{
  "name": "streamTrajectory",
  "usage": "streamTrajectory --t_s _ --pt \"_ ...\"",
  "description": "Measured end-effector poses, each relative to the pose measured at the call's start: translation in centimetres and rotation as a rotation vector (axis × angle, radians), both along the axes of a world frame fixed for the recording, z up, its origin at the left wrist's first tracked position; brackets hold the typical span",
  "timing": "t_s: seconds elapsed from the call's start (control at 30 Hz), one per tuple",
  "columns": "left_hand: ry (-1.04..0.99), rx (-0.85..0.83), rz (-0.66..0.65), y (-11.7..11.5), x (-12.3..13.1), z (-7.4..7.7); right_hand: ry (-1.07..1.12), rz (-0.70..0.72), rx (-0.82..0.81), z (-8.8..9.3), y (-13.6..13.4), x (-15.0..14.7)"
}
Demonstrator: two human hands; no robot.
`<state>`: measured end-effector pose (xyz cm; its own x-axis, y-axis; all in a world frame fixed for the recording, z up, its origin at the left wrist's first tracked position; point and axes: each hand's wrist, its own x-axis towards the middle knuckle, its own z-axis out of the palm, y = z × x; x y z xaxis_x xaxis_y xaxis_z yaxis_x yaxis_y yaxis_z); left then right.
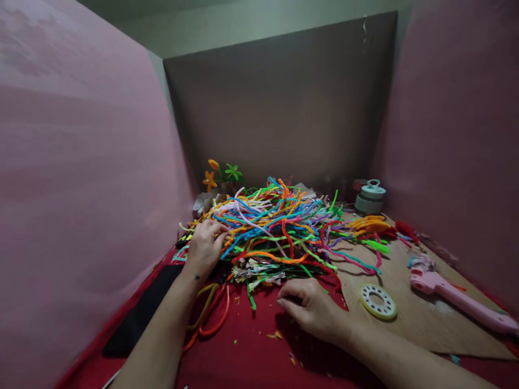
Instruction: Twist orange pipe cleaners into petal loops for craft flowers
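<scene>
One lidded container (368, 205); many pipe cleaners (263, 222)

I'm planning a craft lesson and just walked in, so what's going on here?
A person sits or stands at a table with a big, tangled pile of fuzzy colored stems. Their left hand is at the pile's left edge, though its grip is unclear. Their right hand is curled above the red cloth in front, with nothing clearly visible in it. To the right, a roll of tape and a pink tool lie on a brown board.
</scene>
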<state>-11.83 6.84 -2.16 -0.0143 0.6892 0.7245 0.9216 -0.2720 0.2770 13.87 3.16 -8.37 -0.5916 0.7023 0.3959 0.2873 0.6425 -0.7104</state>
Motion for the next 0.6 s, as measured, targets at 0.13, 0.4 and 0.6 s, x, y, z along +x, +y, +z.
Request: streamTrajectory --t_s 0.13,0.4,0.6 --pt "0.038 0.161 0.024 -0.5 0.2 0.0 0.022 -0.016 0.024 0.5 0.1 -0.1" --pt "0.118 0.219 0.03 -0.9 0.1 -0.3 -0.025 -0.025 0.455 3.9 1.2 -2.8" --pt "0.009 0.191 -0.076 -1.5 1.2 0.2 -0.281 -0.186 0.663 5.4 6.6 -6.5"
